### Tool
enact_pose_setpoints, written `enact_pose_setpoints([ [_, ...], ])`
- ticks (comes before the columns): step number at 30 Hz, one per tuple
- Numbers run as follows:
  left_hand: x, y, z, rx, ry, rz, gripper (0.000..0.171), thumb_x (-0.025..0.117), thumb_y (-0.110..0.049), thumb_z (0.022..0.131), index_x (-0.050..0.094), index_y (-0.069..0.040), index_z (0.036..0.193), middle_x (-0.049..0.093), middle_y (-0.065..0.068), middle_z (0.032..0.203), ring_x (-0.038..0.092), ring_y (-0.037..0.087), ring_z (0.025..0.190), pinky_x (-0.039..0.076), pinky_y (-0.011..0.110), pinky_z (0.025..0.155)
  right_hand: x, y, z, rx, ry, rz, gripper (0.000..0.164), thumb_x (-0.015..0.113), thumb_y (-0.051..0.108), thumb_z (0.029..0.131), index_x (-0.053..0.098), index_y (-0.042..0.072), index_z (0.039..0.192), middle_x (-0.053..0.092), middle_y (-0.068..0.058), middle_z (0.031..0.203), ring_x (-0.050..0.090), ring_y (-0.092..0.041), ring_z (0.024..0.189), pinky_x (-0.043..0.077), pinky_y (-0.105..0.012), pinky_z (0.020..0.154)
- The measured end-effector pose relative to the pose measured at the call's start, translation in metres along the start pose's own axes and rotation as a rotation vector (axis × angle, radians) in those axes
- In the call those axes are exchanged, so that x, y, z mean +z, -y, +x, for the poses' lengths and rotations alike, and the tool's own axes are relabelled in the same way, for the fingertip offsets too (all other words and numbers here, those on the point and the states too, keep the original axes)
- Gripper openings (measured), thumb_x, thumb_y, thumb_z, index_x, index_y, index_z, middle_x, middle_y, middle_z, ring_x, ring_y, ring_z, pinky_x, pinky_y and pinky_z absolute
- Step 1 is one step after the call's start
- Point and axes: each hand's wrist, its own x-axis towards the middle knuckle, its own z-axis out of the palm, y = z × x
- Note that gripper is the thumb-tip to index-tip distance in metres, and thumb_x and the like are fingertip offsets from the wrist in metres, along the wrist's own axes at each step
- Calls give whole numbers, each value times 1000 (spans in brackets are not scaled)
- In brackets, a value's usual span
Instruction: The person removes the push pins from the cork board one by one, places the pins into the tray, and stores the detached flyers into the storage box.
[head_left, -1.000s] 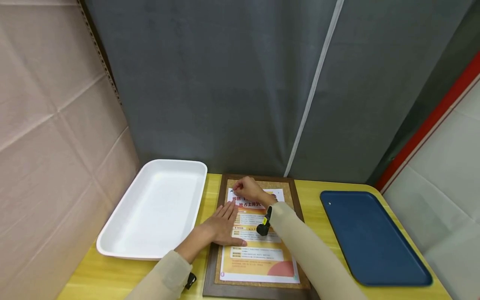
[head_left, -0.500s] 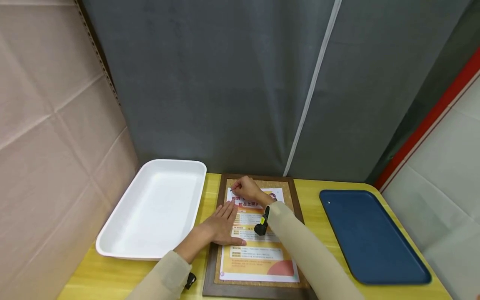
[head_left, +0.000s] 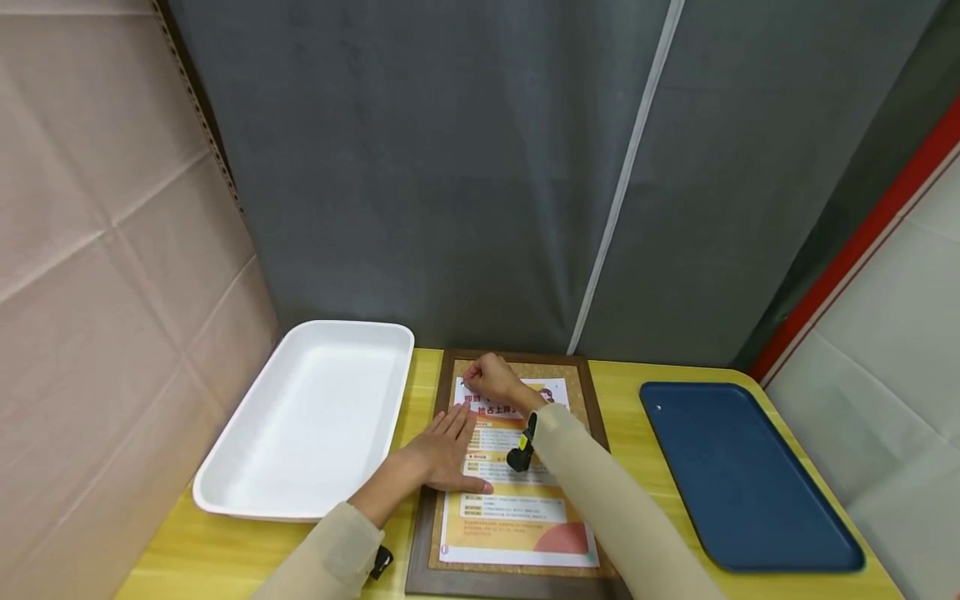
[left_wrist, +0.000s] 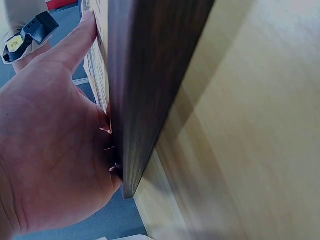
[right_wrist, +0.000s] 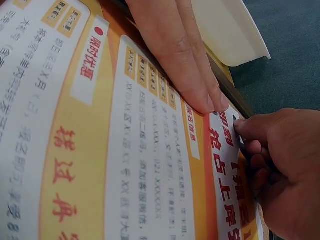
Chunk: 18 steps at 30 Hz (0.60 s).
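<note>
A printed poster point(head_left: 517, 525) in orange and white lies on a cork board point(head_left: 581, 400) with a brown wooden frame point(head_left: 596, 400). My left hand point(head_left: 450, 450) rests flat on the poster's left side, its fingers straight and its heel over the frame, which the left wrist view shows running beside the palm. At the poster's upper left corner, my right hand point(head_left: 495, 379) has its fingers curled. Between thumb and fingers it pinches a small dark pin point(right_wrist: 235, 119), mostly hidden by the hand. Red lettering point(right_wrist: 225, 185) runs under the right hand.
To the left stands a deep white tray point(head_left: 213, 500) near the pale side wall. A flat dark blue tray point(head_left: 750, 475) lies on the right of the yellow wood-grain table point(head_left: 637, 392). Behind the board hangs a grey curtain point(head_left: 420, 167).
My right wrist has shifted very slightly left, the fingers staying at the poster's upper left corner. The left hand has kept its place on the poster.
</note>
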Motion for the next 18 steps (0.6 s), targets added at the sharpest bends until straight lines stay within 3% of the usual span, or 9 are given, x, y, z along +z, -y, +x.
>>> enact_pose_setpoints([
  [18,0,0,2,-2,7,-1,124,59,-83,88,17,1,168,7,19,177,9,31,165,15,46,132,-3,-1,2,-2,56,30,12,67,-2,95,79,-2,94,75,-8,85,59,-9,66,49,-20,62],
])
